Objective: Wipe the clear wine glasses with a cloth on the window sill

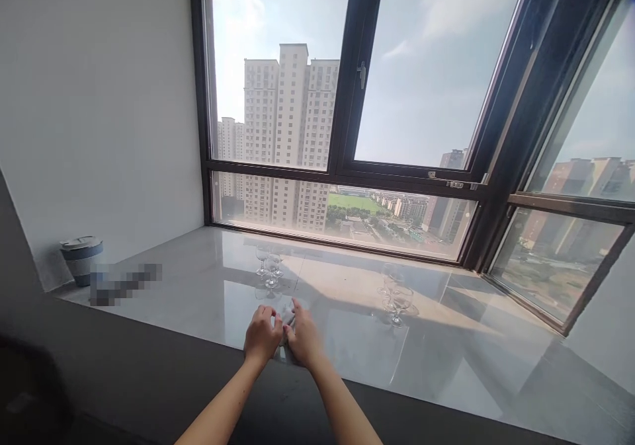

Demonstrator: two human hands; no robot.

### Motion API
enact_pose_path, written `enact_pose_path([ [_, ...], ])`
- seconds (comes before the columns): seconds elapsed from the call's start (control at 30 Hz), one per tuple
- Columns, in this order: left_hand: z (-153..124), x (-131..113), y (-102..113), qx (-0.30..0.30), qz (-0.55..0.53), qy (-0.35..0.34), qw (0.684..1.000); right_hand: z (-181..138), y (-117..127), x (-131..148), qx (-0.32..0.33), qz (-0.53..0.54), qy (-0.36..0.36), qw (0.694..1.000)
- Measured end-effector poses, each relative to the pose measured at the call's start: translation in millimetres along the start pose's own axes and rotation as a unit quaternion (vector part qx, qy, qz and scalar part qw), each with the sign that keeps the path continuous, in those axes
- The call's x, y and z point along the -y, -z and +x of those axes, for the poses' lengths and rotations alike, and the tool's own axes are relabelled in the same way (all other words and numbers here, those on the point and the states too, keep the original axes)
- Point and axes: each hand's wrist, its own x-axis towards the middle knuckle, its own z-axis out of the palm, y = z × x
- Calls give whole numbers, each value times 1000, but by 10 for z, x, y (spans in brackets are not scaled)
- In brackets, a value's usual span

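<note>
Its long axis and direction hidden, a pale object (286, 315) is held between the forward-reaching, curled left hand (262, 334) and right hand (305, 336).

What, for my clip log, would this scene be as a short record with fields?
Place: grey sill under a window
Left hand: fingers bent, at a pale thing
Right hand: at the same pale thing, from its other side
Pale thing: between the hands, too unclear to name
Left glasses: stemmed, upright, just beyond the hands
Right glasses: stemmed, upright, right of the hands
Cup: lidded, far left
Beside cup: pixelated patch, contents hidden
</note>
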Motion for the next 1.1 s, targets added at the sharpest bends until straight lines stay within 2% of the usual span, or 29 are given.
enact_pose_path([
  [0.07,-1,16,-7,1,-11,-5,1000,0,-62,3,16,-26,-18,999],
  [0.13,-4,18,-3,2,-21,-5,1000,-22,-17,-20,31,-75,-28,996],
  [0.27,-13,-8,27,10,-34,8,999,-132,281,-125,33,-197,-79,977],
  [0.43,-20,-19,46,25,-42,20,999,-318,612,-301,-21,-296,-136,945],
  [0.63,-22,11,8,16,-32,13,999,-433,597,-334,-131,-387,-92,908],
  [0.7,-25,13,2,17,-28,12,999,-435,578,-333,-136,-387,-85,908],
  [0.87,-23,6,4,19,-16,12,1000,-413,577,-388,-95,-337,-104,931],
  [1.1,-45,18,-4,21,-9,7,1000,-425,572,-398,-107,-309,-105,939],
])
